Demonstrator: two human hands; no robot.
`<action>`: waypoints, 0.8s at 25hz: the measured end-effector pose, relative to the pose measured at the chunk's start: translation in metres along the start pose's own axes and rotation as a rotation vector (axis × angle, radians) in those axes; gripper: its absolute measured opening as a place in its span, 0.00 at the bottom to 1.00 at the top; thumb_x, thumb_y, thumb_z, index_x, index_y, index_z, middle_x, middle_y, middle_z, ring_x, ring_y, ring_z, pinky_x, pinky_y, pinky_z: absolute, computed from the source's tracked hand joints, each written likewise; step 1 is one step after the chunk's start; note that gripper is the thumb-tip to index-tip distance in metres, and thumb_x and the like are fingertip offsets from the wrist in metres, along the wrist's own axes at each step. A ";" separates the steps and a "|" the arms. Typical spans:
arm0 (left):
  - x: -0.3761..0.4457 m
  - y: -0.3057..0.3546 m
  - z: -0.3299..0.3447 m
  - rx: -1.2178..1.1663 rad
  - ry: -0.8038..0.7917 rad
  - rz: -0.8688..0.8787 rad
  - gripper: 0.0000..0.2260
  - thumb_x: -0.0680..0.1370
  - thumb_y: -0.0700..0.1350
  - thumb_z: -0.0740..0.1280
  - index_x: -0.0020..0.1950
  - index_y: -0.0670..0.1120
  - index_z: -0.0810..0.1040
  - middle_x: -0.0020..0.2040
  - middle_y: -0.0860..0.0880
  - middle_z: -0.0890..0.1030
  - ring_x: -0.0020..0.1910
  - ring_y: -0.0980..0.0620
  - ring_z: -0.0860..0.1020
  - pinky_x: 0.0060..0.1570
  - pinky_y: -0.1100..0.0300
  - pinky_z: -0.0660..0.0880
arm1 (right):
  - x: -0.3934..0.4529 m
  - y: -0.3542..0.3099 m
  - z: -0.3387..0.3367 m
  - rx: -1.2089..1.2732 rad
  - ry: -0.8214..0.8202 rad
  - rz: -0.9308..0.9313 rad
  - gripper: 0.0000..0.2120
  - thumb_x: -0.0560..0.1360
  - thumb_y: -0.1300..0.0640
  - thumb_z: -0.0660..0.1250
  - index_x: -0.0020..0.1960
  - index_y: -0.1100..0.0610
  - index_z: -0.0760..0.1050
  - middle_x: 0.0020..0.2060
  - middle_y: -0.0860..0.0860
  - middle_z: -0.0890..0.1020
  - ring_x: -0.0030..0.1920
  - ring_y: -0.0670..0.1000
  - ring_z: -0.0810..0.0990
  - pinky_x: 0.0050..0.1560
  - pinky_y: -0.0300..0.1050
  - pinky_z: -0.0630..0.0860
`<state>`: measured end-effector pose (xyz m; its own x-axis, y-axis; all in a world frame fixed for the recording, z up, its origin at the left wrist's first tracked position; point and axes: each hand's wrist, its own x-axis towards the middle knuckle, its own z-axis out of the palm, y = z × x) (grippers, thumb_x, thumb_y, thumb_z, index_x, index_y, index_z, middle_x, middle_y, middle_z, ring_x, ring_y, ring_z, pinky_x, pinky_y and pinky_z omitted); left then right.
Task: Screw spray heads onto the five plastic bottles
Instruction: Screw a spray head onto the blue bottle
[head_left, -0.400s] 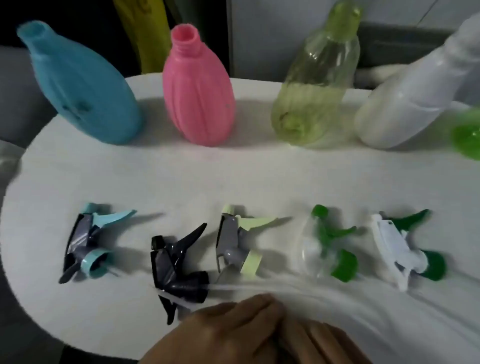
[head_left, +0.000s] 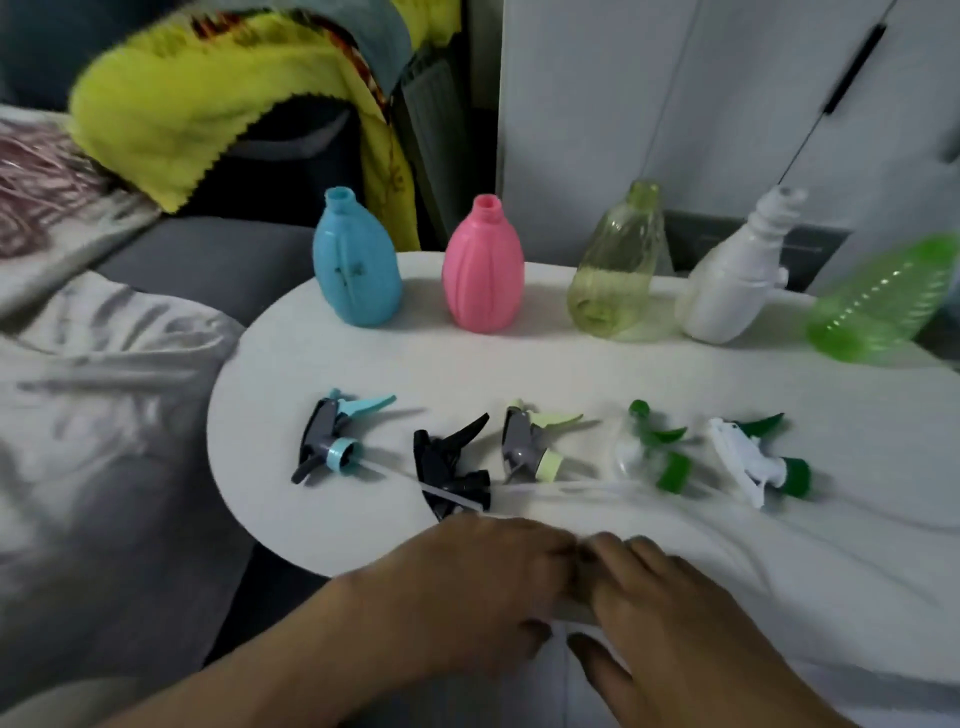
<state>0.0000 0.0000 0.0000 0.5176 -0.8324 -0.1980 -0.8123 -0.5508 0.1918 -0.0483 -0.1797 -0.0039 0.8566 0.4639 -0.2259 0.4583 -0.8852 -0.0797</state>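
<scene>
Both hands (head_left: 576, 587) relaxed, holding nothing, at the table (head_left: 519, 364) near edge, just below the spray heads (head_left: 540, 452).

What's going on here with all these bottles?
A person is about to fit spray heads onto bottles. Five open bottles, from the blue bottle to the green bottle, stand at the back of the white table. Five spray heads, like the black spray head, lie unattached in front. The left hand and right hand rest together at the near edge.

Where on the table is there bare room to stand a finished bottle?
The bare band of table between the bottle row, blue bottle to green bottle, and the spray heads. Crowded: the near edge, where both hands rest behind the black spray head.
</scene>
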 end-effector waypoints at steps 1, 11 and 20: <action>0.000 0.003 -0.010 -0.021 -0.007 -0.039 0.14 0.77 0.49 0.64 0.62 0.50 0.76 0.60 0.52 0.78 0.59 0.51 0.77 0.48 0.52 0.77 | -0.004 0.004 -0.005 0.000 -0.038 0.009 0.19 0.72 0.42 0.63 0.57 0.51 0.78 0.58 0.48 0.74 0.54 0.53 0.76 0.46 0.47 0.74; -0.081 -0.059 -0.060 -0.447 0.945 -0.820 0.07 0.76 0.42 0.70 0.52 0.49 0.83 0.41 0.53 0.83 0.36 0.56 0.81 0.41 0.59 0.76 | 0.071 -0.100 -0.050 -0.082 0.550 -0.067 0.12 0.70 0.57 0.68 0.53 0.58 0.79 0.47 0.55 0.83 0.49 0.59 0.78 0.49 0.55 0.73; -0.097 -0.070 -0.060 -0.433 0.968 -0.841 0.10 0.76 0.44 0.70 0.57 0.49 0.82 0.46 0.54 0.84 0.39 0.59 0.80 0.39 0.67 0.72 | 0.149 -0.132 -0.027 -0.204 0.447 0.069 0.17 0.77 0.58 0.64 0.65 0.60 0.74 0.55 0.58 0.84 0.59 0.60 0.77 0.63 0.58 0.66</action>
<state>0.0225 0.1154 0.0634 0.9376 0.1534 0.3121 -0.1023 -0.7360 0.6692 0.0250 0.0074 -0.0008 0.8838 0.4141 0.2179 0.3962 -0.9100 0.1225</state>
